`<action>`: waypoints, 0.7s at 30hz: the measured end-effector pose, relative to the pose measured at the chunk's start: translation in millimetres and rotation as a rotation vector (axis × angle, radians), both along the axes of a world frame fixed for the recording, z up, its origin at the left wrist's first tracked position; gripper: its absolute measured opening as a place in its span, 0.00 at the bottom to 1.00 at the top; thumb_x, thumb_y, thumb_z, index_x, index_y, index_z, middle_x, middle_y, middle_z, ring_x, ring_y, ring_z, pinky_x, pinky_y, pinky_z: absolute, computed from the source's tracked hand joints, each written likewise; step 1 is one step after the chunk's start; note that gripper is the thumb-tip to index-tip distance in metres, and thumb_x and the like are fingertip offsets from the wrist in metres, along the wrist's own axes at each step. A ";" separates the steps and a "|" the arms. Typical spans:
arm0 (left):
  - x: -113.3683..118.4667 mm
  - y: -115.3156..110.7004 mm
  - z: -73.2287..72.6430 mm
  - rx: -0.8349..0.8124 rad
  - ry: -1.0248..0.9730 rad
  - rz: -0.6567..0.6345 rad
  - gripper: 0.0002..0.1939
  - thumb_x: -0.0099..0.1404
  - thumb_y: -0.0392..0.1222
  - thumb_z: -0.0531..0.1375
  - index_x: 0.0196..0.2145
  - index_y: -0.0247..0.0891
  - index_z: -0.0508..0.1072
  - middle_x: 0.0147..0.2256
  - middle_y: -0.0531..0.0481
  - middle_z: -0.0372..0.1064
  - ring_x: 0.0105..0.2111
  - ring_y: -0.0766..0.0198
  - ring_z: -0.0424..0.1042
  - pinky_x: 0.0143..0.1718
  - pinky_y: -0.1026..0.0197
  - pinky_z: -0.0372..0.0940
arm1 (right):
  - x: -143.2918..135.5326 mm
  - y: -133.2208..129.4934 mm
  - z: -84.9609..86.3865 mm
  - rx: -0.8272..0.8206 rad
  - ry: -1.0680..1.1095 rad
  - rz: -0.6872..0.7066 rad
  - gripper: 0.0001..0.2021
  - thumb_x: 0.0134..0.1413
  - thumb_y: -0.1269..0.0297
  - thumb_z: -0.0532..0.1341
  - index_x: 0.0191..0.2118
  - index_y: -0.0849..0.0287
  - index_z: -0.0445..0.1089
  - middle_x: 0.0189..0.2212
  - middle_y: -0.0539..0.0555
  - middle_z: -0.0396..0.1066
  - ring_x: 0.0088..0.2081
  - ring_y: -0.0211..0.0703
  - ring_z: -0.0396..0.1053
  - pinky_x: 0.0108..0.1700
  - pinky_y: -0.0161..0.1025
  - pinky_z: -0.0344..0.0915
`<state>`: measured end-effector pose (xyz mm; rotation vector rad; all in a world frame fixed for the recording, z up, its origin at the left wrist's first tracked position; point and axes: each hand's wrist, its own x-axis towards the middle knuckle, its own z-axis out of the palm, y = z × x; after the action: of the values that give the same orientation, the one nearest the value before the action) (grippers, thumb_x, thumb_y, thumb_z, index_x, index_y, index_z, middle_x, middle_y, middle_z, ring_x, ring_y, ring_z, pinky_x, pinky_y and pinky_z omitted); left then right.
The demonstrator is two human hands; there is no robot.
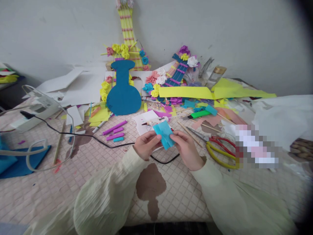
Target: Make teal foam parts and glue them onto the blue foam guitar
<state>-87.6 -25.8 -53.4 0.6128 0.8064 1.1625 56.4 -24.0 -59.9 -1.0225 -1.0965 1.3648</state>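
Our L hand (146, 145) & R hand (187, 148) each pinch a small lt. blue paper (165, 133), thumb & fingers nearly closed on opp. edges, so it's btwn them over the mid. of the desk (181, 199). We've a pale diamond-pattern cover on the desk, w/ irreg. brown patches, one of them (153, 182) right below our hands. A plain gray-white wall (61, 36) runs along the back; a yellow-necked model guitar (126, 26) stands upright near it, w/ a blue guitar-shaped cutout (124, 101) in front. On our L: white sheets (83, 86), a white power strip (31, 115) & a black cord (75, 133); purple strips (114, 128) lie nearer. On our R: a long yellow paper (186, 92), green cutter (200, 114), scissors (210, 155) w/ yellow & red handles, & a gold-lidded jar (217, 74) at back. Part of the far R is pixelated; can't tell what's there.
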 end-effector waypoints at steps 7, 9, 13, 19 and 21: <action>0.1 0.7 1.5 -0.004 0.005 -0.009 0.15 0.40 0.41 0.70 0.27 0.33 0.73 0.27 0.50 0.74 0.28 0.63 0.73 0.38 0.56 0.68 | 0.6 -0.3 -0.9 0.001 -0.033 -0.009 0.08 0.45 0.62 0.61 0.22 0.59 0.67 0.21 0.47 0.62 0.26 0.36 0.59 0.31 0.35 0.58; 0.6 0.3 2.1 -0.005 0.010 0.001 0.15 0.40 0.41 0.69 0.27 0.33 0.73 0.26 0.50 0.74 0.28 0.62 0.73 0.37 0.56 0.68 | 0.0 0.0 -2.1 0.007 -0.058 -0.007 0.08 0.45 0.61 0.61 0.22 0.59 0.67 0.21 0.47 0.63 0.26 0.36 0.60 0.31 0.35 0.58; 1.5 -1.0 5.6 0.013 0.004 0.053 0.15 0.41 0.42 0.69 0.28 0.35 0.74 0.27 0.50 0.74 0.30 0.63 0.73 0.37 0.58 0.68 | 2.7 5.4 3.7 0.033 -0.100 -0.027 0.09 0.46 0.60 0.59 0.22 0.59 0.67 0.21 0.48 0.64 0.27 0.38 0.62 0.31 0.36 0.60; -2.0 3.4 5.8 0.014 -0.004 0.081 0.16 0.39 0.43 0.70 0.26 0.34 0.73 0.24 0.53 0.72 0.26 0.67 0.71 0.34 0.60 0.68 | 54.2 3.5 20.2 0.323 -0.699 -0.322 0.11 0.48 0.57 0.58 0.36 0.58 0.69 0.39 0.55 0.69 0.39 0.45 0.66 0.41 0.43 0.63; -3.3 6.2 3.5 0.002 -0.001 0.093 0.17 0.36 0.43 0.71 0.25 0.34 0.73 0.23 0.53 0.71 0.24 0.68 0.70 0.32 0.61 0.68 | 83.1 -6.1 14.9 0.300 -0.894 -0.437 0.12 0.47 0.56 0.58 0.35 0.58 0.69 0.35 0.55 0.71 0.36 0.46 0.68 0.40 0.46 0.64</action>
<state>-90.9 -19.6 -49.9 0.5812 0.8408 1.2482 139.5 -30.1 -44.9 -1.5766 -1.5297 0.3388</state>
